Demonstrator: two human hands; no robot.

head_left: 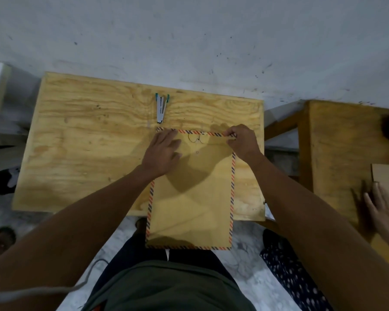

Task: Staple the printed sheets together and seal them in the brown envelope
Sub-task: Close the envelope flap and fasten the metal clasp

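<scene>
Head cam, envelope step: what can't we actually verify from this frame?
- Printed sheets: none visible; whether they sit inside the brown envelope cannot be told, its paper is opaque.
- Staple: unseen, so stapling is unconfirmed; the stapler lies apart.
- Flap corners: covered by the left hand and right hand.
- String tie: too small to tell whether it is wound.
</scene>
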